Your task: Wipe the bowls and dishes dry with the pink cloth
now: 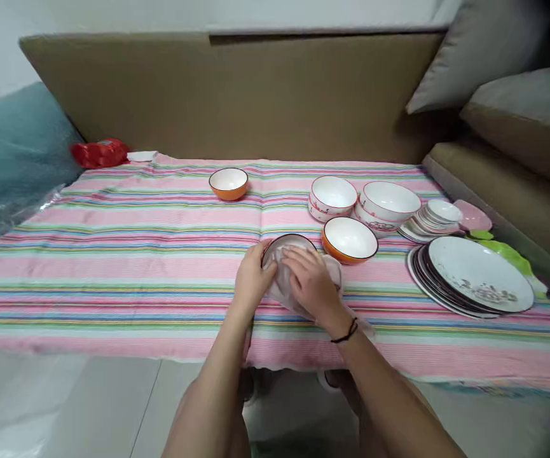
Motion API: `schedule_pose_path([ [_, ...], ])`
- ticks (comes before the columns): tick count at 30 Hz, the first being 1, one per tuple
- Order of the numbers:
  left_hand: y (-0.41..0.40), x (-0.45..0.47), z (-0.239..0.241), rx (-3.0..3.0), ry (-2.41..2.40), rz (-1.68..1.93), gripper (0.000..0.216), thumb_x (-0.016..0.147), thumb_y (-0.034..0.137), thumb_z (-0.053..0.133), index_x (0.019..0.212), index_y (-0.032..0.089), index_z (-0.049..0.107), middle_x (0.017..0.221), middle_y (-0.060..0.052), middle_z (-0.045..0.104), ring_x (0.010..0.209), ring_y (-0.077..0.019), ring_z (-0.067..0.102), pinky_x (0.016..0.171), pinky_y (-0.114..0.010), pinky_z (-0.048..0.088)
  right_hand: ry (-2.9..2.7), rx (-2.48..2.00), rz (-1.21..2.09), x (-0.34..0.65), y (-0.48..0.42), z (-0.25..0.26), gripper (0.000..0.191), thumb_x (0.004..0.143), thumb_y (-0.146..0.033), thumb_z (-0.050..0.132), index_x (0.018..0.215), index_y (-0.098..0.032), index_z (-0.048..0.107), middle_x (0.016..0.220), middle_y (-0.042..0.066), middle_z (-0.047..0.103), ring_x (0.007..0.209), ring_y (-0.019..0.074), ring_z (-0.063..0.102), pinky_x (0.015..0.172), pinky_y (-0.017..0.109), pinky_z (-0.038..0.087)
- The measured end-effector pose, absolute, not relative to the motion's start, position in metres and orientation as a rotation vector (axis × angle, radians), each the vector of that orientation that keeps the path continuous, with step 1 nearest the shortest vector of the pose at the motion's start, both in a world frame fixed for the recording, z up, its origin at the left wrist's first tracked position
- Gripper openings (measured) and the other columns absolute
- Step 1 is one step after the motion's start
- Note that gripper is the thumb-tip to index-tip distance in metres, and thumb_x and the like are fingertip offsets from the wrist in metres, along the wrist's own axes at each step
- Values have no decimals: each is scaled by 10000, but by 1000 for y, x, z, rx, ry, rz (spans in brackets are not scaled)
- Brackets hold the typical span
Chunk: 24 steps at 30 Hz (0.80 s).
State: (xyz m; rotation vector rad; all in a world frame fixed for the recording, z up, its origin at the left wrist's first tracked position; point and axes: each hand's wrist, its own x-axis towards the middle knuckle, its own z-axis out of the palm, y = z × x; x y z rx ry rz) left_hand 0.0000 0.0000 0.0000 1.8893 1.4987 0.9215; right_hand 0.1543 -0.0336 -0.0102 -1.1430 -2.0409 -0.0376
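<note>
My left hand grips the left rim of a dark-rimmed bowl, its thumb over the edge. Inside and over the near side of that bowl lies a pale, thin cloth. My right hand presses the cloth into the bowl with bent fingers; a dark band circles that wrist. Most of the bowl's outside is hidden by the cloth and hands. Just to the right sits an orange bowl with a white inside. Another orange bowl stands farther back, left of the hands.
White bowls with red rims and larger white bowls are stacked at right. Beyond them are small dishes, a pink dish and stacked plates. A red package lies back left on the striped cloth.
</note>
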Motion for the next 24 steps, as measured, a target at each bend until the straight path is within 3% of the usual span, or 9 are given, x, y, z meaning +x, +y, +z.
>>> schedule_pose_path([
  [5, -2, -1, 5, 1889, 1578, 920, 621, 754, 88, 542, 1365, 170, 467, 1355, -71, 544, 1236, -255, 516, 1062, -395, 413, -1628, -1521, -57, 188, -53, -2, 175, 875, -173, 475, 980, -171, 615, 989, 90, 668, 938, 231, 595, 830, 378, 484],
  [9, -1, -1, 6, 1815, 1735, 758, 734, 779, 99, 522, 1471, 223, 309, 1363, -107, 521, 1129, -311, 585, 943, -466, 487, -1507, -1667, -2, 208, -63, 3, 99, 849, -290, 594, 851, -192, 578, 770, 20, 579, 697, 177, 549, 626, 299, 440],
  [12, 2, -4, 3, 1846, 1768, 792, 727, 768, 82, 529, 1460, 162, 320, 1381, -156, 484, 1211, -319, 525, 1002, -478, 449, -1670, -1567, 139, 207, -67, 4, 143, 864, -324, 608, 796, -201, 577, 715, 6, 556, 682, 166, 526, 618, 281, 417],
  [16, 5, -3, 4, 2187, 1710, 1043, 470, 820, 92, 498, 1290, 99, 514, 1456, -179, 391, 1357, -299, 366, 1126, -466, 325, -1881, -1476, 281, 191, -71, 1, 138, 872, -311, 613, 794, -200, 588, 725, 11, 566, 705, 170, 532, 645, 285, 416],
  [18, 2, 4, 5, 2352, 1516, 1031, 360, 899, 151, 441, 1238, 92, 549, 1447, -165, 420, 1345, -259, 395, 1126, -408, 343, -1955, -1515, 339, 183, -72, -2, 91, 861, -258, 611, 793, -201, 591, 752, 12, 579, 717, 171, 548, 642, 284, 412],
  [21, -6, 21, 5, 2457, 1351, 727, 392, 974, 262, 391, 1297, 75, 509, 1403, -164, 485, 1297, -242, 467, 1080, -367, 404, -2049, -1655, 420, 178, -73, -6, 45, 832, -172, 589, 855, -201, 615, 817, 23, 613, 744, 184, 579, 620, 286, 399],
  [24, -15, 35, 4, 2489, 1435, 372, 503, 987, 358, 402, 1414, 91, 398, 1410, -173, 477, 1251, -301, 509, 1005, -435, 454, -2039, -1838, 448, 181, -72, -8, 268, 817, -155, 580, 1080, -197, 606, 974, 56, 655, 793, 208, 611, 600, 289, 388],
])
